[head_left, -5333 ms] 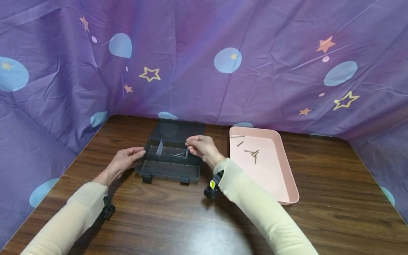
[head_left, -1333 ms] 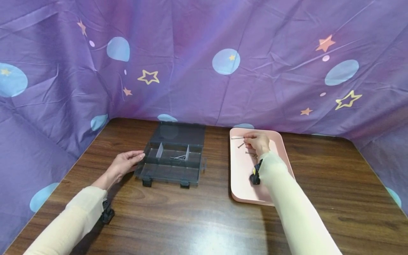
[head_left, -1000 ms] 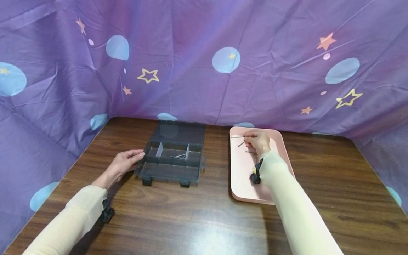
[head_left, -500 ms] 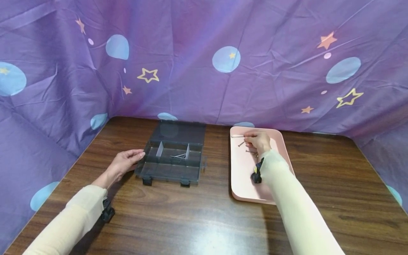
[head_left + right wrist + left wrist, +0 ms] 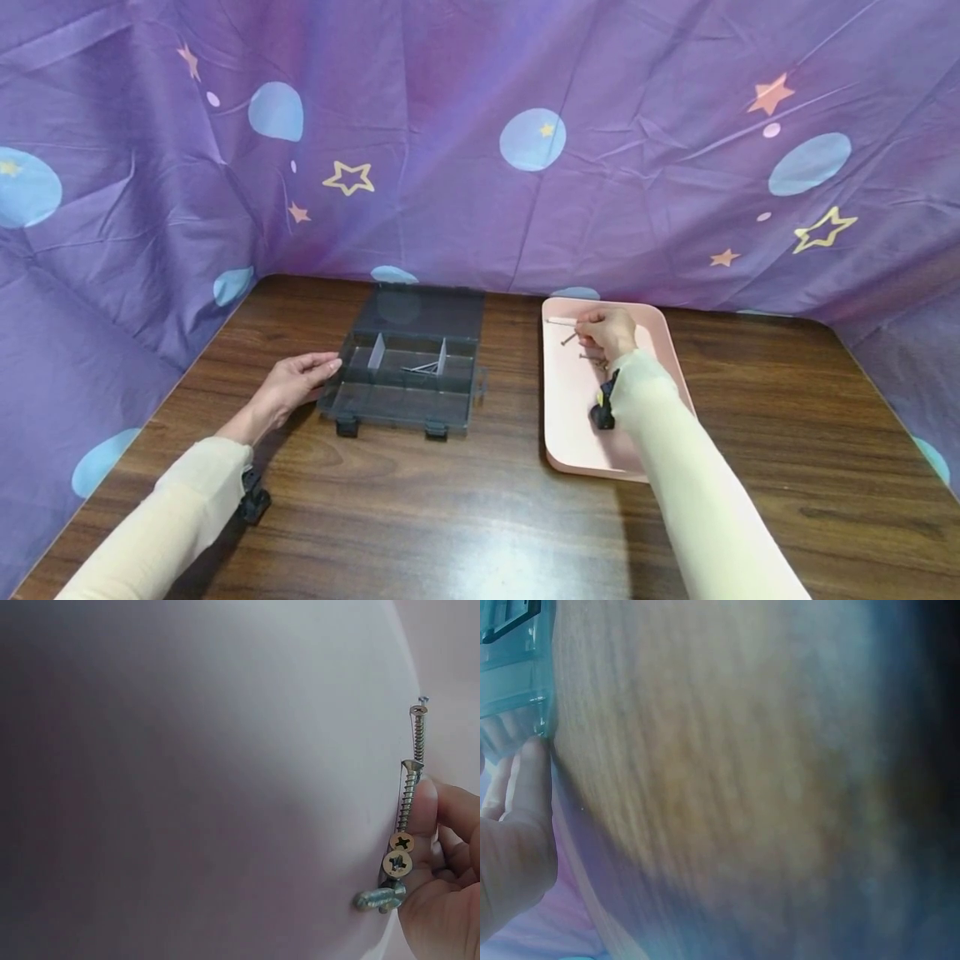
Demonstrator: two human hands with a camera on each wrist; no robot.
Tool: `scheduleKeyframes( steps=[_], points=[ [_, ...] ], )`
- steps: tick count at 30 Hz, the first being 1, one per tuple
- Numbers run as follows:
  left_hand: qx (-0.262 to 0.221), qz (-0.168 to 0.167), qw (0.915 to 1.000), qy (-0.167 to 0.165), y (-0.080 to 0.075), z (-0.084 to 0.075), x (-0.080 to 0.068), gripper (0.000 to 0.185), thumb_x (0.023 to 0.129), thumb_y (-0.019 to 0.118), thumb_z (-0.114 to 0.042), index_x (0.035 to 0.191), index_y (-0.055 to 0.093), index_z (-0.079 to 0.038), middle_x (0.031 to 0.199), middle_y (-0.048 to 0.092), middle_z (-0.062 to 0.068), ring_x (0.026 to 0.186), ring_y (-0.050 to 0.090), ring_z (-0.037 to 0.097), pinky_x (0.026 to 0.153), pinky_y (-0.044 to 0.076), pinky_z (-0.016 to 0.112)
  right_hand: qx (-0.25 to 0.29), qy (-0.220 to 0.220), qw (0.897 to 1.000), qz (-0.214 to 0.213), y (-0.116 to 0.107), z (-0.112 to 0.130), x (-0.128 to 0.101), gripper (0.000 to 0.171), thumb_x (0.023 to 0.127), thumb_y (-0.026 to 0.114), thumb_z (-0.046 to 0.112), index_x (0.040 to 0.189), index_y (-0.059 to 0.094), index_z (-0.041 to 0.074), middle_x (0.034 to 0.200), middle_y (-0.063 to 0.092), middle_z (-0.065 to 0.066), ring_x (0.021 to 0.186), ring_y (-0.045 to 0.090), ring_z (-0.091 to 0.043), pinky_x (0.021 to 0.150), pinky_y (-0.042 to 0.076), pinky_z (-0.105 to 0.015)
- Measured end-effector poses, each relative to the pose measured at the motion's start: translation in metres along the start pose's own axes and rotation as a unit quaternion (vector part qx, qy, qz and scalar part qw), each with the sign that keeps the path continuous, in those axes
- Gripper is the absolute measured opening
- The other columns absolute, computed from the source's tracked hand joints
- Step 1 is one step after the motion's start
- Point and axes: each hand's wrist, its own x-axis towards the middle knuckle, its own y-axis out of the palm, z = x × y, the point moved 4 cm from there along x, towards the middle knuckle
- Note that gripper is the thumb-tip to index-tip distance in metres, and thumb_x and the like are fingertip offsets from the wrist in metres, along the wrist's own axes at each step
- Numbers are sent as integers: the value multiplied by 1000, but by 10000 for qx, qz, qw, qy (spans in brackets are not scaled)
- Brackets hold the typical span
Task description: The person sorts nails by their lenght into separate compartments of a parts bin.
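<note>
While the box (image 5: 401,400) is touched by the left hand (image 5: 288,387), fingers straight, the nail (image 5: 561,322) in the tray (image 5: 566,417), likely light, hard and slippery, is pinched, probably best, at one end by the right hand (image 5: 611,331).

Curtained-off workspace: wood-grain table (image 5: 375,517), purple starry cloth (image 5: 442,75) on 3 sides.

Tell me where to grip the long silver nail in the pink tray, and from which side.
Pinch the silver nail across its slim shaft, toward the end by the right hand, coming from above and the right. It runs roughly sideways near the far left corner of the pink tray, so the walls there would probably crowd fingers from those sides.
</note>
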Motion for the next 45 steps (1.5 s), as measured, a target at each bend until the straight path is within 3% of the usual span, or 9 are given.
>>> scheduleKeyframes(
  steps=[1,4,11,22,33,40,45],
  points=[
    [28,-20,10000,-46,0,0,0,59,94,58,-35,136,45,5,138,47,19,112,51,8,102,44,36,54,-7,10000,13,0,0,0,3,87,63,0,89,65,1,60,59,6,50,56,-4,48,52,-19],
    [113,-36,9999,-106,2,-2,-1,57,96,54,-31,137,42,5,139,46,18,107,51,1,100,46,31,167,11,9999,13,1,1,0,12,86,62,-2,77,63,5,60,59,4,50,56,-5,49,53,-19],
    [68,-21,9999,-108,3,-1,0,57,97,53,-30,138,40,6,140,45,21,107,52,2,99,47,31,-124,-110,9999,0,2,1,4,1,86,61,-2,86,61,-2,56,56,6,50,55,-4,48,52,-19],
    [33,-35,10000,-43,3,-2,0,56,97,53,-29,137,41,7,139,46,21,103,52,1,96,48,27,-235,-131,9995,156,4,4,1,5,87,57,-3,90,58,-7,56,56,2,51,54,-8,49,54,-24],
    [32,-59,9999,-76,3,-1,0,56,96,54,-29,137,41,7,136,49,17,100,52,-3,93,49,24,-1313,-529,9898,150,3,5,4,8,89,58,4,88,60,-4,61,57,2,52,54,-8,49,50,-22],
    [38,-82,9999,-74,3,-1,0,56,96,54,-30,137,42,6,135,51,16,99,52,-3,94,49,25,-1089,-577,9922,165,2,3,4,6,88,59,1,87,60,-4,59,57,3,50,55,-6,48,51,-20],
    [76,-88,9999,-94,3,-1,0,56,96,54,-30,137,43,6,135,52,14,99,52,-3,95,49,27,-1272,-704,9890,274,2,4,4,7,89,58,2,84,59,-3,60,56,2,51,54,-6,48,50,-19]
  ],
)
